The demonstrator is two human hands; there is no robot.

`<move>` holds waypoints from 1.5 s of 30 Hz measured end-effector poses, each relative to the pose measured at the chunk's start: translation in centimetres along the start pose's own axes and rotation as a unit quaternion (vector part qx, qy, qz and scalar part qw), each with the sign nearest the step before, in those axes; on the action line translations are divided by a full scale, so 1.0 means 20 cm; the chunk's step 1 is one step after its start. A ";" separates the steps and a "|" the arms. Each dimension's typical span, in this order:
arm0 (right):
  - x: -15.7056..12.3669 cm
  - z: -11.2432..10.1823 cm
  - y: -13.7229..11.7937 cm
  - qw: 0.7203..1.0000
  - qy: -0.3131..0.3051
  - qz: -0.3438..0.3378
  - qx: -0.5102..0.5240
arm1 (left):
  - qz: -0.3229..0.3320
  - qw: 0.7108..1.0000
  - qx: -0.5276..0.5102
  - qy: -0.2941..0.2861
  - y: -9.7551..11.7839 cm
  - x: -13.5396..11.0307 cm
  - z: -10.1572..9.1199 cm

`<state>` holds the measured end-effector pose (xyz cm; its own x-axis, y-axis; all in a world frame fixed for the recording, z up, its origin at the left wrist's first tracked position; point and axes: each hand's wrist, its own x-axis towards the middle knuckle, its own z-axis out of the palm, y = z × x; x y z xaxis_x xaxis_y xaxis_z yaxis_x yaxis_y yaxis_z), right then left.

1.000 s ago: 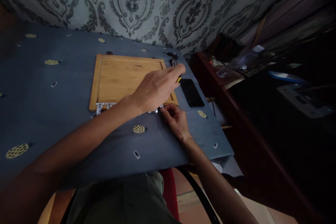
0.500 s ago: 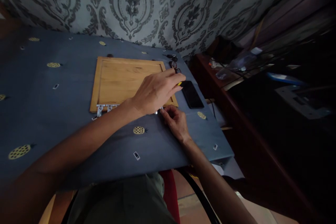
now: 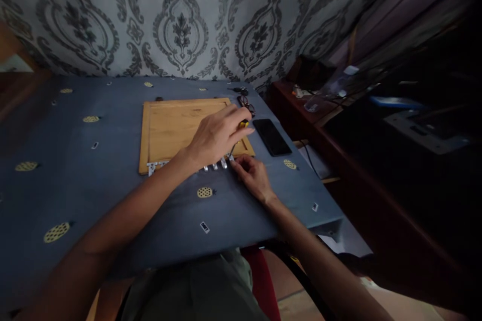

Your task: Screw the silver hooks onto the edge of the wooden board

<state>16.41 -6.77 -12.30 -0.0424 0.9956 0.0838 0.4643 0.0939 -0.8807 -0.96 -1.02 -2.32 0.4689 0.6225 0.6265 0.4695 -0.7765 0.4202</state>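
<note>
A light-brown wooden board (image 3: 173, 128) with a raised frame lies on the table. Along its near edge runs a row of silver metal hooks (image 3: 215, 166), partly hidden behind my left forearm. My left hand (image 3: 218, 133), above the board's right part, is closed around a screwdriver (image 3: 244, 124) with a yellow and black handle. The thin dark shaft slants down to the rightmost hook, though I cannot tell whether its tip sits in a screw. At the board's near right corner my right hand (image 3: 253, 176) pinches that end hook between thumb and forefinger.
A black phone (image 3: 271, 137) lies right of the board, with dark-framed glasses (image 3: 246, 106) behind it. The blue tablecloth (image 3: 158, 230) has a pineapple print. On the right, a dark red desk (image 3: 297, 103) holds a clear plastic bottle (image 3: 335, 85). A patterned curtain (image 3: 181, 25) hangs behind.
The camera view has shifted, and the board appears slightly lower. My left hand has moved a little left with the screwdriver, whose shaft now shows. My right hand stays at the end hook.
</note>
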 end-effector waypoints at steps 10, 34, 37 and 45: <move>0.01 0.00 0.00 1.000 -0.001 -0.013 -0.002 | 0.003 0.999 -0.037 0.004 -0.01 0.01 -0.02; 0.05 -0.02 -0.02 0.998 0.018 -0.061 -0.015 | 0.002 0.999 -0.015 -0.038 0.03 0.01 -0.02; 0.06 -0.01 0.01 0.997 0.008 -0.068 -0.021 | -0.012 0.999 0.011 -0.041 0.04 0.00 -0.01; 0.06 0.00 0.04 0.996 0.014 -0.089 -0.004 | 0.041 0.998 -0.039 0.038 0.02 -0.01 0.03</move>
<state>16.76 -5.43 -12.89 -0.1002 0.9630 0.2503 0.4594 0.2679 -0.8468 -0.53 -1.44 -2.69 0.4429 0.5501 0.7080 0.3714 -0.8313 0.4135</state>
